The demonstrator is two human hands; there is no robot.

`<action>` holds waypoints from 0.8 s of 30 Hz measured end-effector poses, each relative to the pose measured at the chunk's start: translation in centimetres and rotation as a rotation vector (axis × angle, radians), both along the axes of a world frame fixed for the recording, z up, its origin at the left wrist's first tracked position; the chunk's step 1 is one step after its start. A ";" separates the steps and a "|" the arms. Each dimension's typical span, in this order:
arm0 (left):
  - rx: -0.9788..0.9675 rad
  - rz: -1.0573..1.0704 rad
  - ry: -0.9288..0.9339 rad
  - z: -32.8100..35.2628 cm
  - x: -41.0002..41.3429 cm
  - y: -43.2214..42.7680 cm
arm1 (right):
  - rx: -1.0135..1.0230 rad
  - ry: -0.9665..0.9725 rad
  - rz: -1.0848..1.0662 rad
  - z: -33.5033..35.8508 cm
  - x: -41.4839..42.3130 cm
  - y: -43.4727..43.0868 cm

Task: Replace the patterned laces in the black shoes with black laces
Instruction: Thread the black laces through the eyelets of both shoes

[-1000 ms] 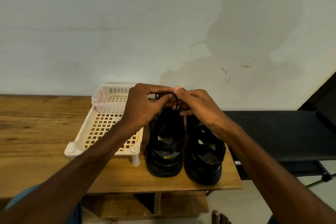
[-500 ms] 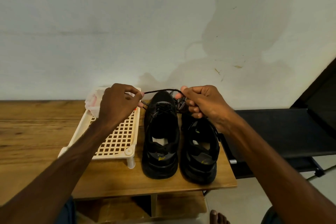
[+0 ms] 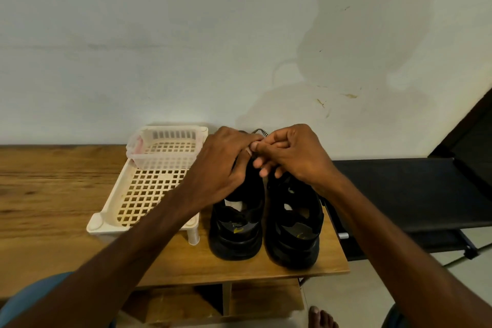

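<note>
Two black shoes stand side by side on the wooden table (image 3: 53, 194), heels toward me: the left shoe (image 3: 237, 224) and the right shoe (image 3: 294, 229). My left hand (image 3: 226, 165) and my right hand (image 3: 290, 154) meet above the toe of the left shoe, fingers curled and pinching a lace between them. A short loop of black-and-white patterned lace (image 3: 260, 131) sticks up behind my fingers. The shoe's eyelets and most of the lace are hidden by my hands.
A cream perforated plastic tray (image 3: 149, 192) stands on short legs left of the shoes, with a small clear container (image 3: 138, 146) at its far end. A black cot or bench (image 3: 412, 194) adjoins the table on the right. The wall is close behind. A bare foot (image 3: 322, 317) shows below.
Half a second ago my hands were apart, stretching a lace between them over the left shoe. They have now come back together above its toe.
</note>
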State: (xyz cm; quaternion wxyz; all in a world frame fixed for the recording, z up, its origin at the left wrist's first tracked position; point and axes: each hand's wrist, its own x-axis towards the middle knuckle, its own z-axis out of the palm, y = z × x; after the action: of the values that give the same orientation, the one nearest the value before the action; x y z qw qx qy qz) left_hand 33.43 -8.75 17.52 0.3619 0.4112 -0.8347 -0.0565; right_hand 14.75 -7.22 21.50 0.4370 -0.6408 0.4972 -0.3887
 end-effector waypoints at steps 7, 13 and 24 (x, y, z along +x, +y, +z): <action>0.103 0.039 0.124 1.0 2.1 -0.7 | -0.042 0.090 -0.036 -0.4 -0.9 -1.1; 0.070 0.353 0.266 1.4 5.3 -2.0 | -0.011 0.182 -0.115 -0.6 -1.4 -1.0; 0.039 0.151 0.090 0.7 2.2 -0.6 | -0.119 0.282 -0.108 -0.7 -1.0 -1.1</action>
State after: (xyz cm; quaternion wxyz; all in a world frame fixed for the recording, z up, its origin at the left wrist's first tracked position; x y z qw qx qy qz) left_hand 35.60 -9.38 18.25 0.3943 0.4768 -0.7830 -0.0638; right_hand 13.79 -8.27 20.81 0.3025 -0.6861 0.5637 -0.3464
